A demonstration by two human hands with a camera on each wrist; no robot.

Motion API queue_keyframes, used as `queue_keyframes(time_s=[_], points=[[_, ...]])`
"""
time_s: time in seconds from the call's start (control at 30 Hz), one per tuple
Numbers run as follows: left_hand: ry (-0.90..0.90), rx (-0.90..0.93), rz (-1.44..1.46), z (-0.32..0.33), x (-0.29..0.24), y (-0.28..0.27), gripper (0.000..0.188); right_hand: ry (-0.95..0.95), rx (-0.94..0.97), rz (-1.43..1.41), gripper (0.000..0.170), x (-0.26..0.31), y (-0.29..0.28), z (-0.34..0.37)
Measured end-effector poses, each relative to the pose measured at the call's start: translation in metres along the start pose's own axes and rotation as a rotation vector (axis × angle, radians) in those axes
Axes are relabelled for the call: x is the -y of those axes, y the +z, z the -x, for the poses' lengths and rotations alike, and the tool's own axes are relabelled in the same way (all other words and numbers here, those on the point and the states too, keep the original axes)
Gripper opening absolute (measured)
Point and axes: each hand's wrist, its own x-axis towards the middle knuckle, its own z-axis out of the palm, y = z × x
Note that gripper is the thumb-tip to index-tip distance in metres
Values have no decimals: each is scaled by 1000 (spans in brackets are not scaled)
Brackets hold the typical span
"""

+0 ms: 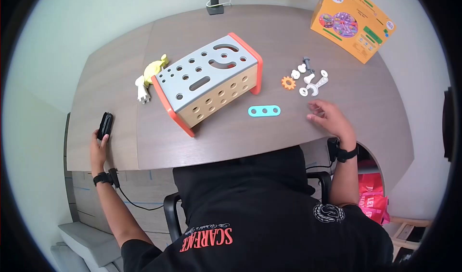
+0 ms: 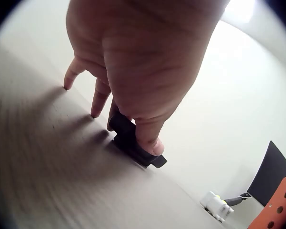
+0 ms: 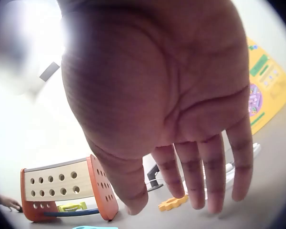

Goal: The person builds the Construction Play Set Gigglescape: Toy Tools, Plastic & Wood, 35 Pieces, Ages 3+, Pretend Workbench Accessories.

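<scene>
Left hand: my thumb and fingers grip a black object on the table, at far left. Right hand: my fingers loosely extended, slightly apart, near side of the white wrench, right of the turquoise strip. Holed bench stands between my hands, farther off.

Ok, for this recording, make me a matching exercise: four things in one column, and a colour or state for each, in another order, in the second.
Column one
1. Left hand
2. Gear
3. Right hand
4. Three-holed strip

Column two
A. Turquoise
B. Fingers relaxed, holding nothing
C. Holding a black object
D. Orange

Right pairs: 1-C, 2-D, 3-B, 4-A
</scene>
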Motion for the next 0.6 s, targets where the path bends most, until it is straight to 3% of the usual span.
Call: queue_keyframes(time_s=[0.1, 0.2, 0.3, 0.4, 0.5, 0.57, 0.6], points=[[-58, 51, -4, 1, -8, 1, 60, 44, 57, 11, 53, 1, -1, 1], [17, -12, 86, -11, 40, 17, 69, 67, 99, 39, 56, 7, -1, 4], [73, -261, -250, -16, 27, 9, 76, 61, 110, 54, 58, 7, 0, 4], [65, -264, -273, 8, -99, -28, 70, 63, 102, 95, 60, 6, 3, 4], [163, -36, -11, 25, -192, -44, 63, 103, 112, 141, 64, 19, 7, 1], [404, 44, 101, 38, -233, -37, 53, 138, 130, 166, 66, 25, 8, -3], [492, 73, 92, 43, -249, -31, 62, 153, 137, 173, 67, 27, 8, -4]])
